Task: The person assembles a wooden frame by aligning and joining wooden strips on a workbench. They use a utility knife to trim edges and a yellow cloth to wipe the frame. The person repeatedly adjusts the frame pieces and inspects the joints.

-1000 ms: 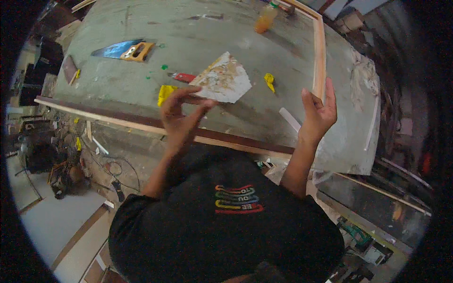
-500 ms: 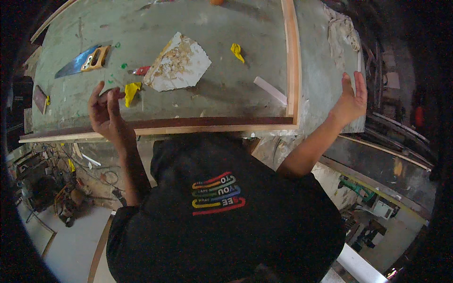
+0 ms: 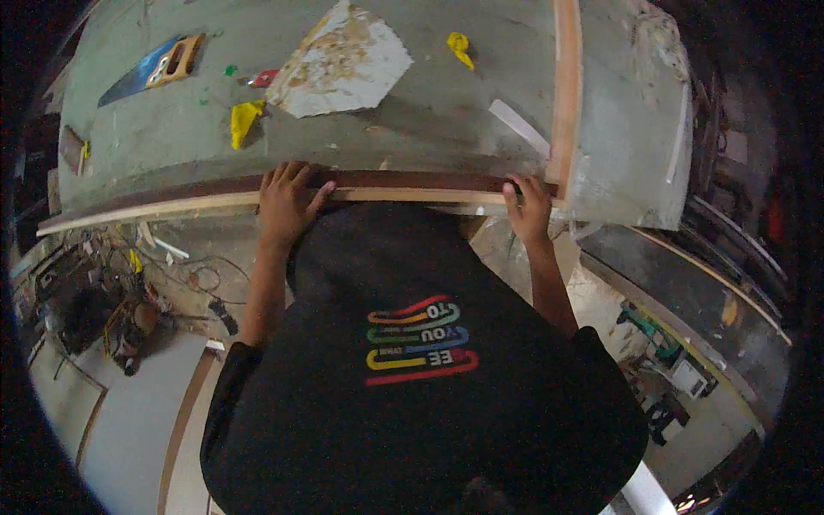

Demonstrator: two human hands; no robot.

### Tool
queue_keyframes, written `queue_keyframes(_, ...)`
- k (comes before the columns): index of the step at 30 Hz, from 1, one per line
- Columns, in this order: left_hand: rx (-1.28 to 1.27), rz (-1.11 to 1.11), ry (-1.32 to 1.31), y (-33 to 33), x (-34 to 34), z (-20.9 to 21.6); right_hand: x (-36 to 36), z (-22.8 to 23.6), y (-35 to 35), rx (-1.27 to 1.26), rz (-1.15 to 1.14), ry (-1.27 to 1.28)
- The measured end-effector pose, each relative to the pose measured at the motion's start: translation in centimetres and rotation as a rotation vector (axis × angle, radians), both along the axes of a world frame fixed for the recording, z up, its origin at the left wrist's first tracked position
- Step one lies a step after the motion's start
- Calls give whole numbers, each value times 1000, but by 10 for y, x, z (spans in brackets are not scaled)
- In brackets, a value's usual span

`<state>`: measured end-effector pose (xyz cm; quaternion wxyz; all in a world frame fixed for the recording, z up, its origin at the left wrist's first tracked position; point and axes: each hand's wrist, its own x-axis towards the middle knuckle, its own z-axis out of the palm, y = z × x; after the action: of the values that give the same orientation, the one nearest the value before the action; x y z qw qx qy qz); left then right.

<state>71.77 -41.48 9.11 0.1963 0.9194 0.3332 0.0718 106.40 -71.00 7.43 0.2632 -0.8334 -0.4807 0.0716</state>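
A long wooden strip point(image 3: 412, 188), dark brown on top and pale on its near side, lies along the near edge of the workbench point(image 3: 343, 142). My left hand point(image 3: 288, 204) grips it left of the middle, fingers curled over the dark face and thumb out to the right. Close to its right end, my right hand point(image 3: 530, 208) holds the same strip with fingers bent over it. A second, pale wooden strip point(image 3: 566, 94) meets that end and runs away from me across the bench.
A handsaw point(image 3: 154, 70) lies far left. Around the middle are a stained white board point(image 3: 343, 64), a red-handled tool point(image 3: 263, 79) and yellow scraps point(image 3: 245, 123). A short white strip point(image 3: 519, 127) lies near the corner. Machinery and cables point(image 3: 120, 300) clutter the floor at left.
Both hands, raised and apart with nothing in them before, have come down and inward onto the near strip. The view has shifted, so the bench items appear higher.
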Motion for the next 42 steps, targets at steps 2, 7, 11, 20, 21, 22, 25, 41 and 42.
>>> queue_keyframes(2, 35, 26, -55, -1, -1, -3, -4, -15, -3, 85, -61, -137)
queue_keyframes(7, 39, 31, -113, 1, 2, -7, 4, -28, -1, 146, -74, -260)
queue_keyframes(11, -11, 173, -153, 1, 7, -11, 5, -31, 0, 157, -89, -247)
queue_keyframes(20, 75, 199, -293, -3, 6, -22, 9, -40, -11, 82, -91, -321)
queue_keyframes(21, 100, 205, -309, -4, 5, -25, 11, -44, -12, 132, -65, -352)
queue_keyframes(22, 126, 219, -326, -4, 5, -26, 13, -46, -16, 166, -46, -366)
queue_keyframes(25, 10, 245, -281, -6, 4, -29, 18, -55, -22, 172, -56, -264)
queue_keyframes(41, 8, 86, -269, -16, -2, -20, -6, 27, 5, 166, 91, -576)
queue_keyframes(42, 50, 41, -327, -11, -8, -17, -5, 37, 8, 325, 197, -601)
